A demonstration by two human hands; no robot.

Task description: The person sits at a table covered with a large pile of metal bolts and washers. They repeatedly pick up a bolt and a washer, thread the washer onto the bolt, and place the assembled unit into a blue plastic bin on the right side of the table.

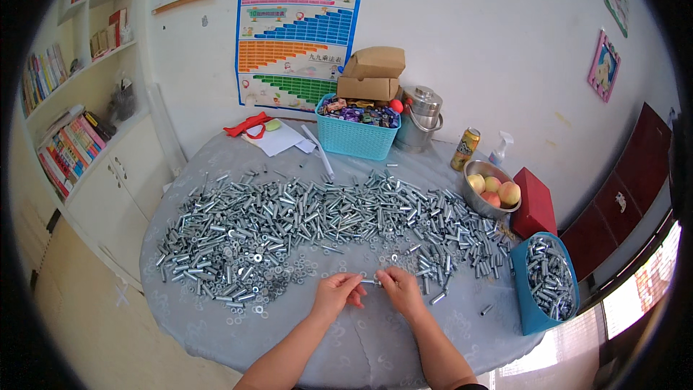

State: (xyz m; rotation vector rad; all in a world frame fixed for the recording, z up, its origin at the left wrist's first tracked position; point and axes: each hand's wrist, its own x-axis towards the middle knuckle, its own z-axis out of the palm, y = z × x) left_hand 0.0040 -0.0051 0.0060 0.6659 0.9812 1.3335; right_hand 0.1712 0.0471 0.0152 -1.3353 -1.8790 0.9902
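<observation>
head view: a round table covered with a grey patterned cloth is seen from above. a broad band of silver bolts is spread across its middle, with loose washers scattered along the near edge of the pile.

the left hand and the right hand are brought together at the near side of the table, just in front of the pile. a single bolt is held between them, lying roughly level. the fingers of both hands are closed in a pinch, one on each end of the bolt. whether a washer or nut is on the bolt cannot be told at this size.

to the right, a blue bin is partly filled with more bolts. behind it a red box and a metal bowl of peaches are placed. a yellow can and a spray bottle stand near the bowl. at the far edge, a turquoise basket, a cardboard box and a steel pot are set against the wall. a bookshelf is seen at the left.
</observation>
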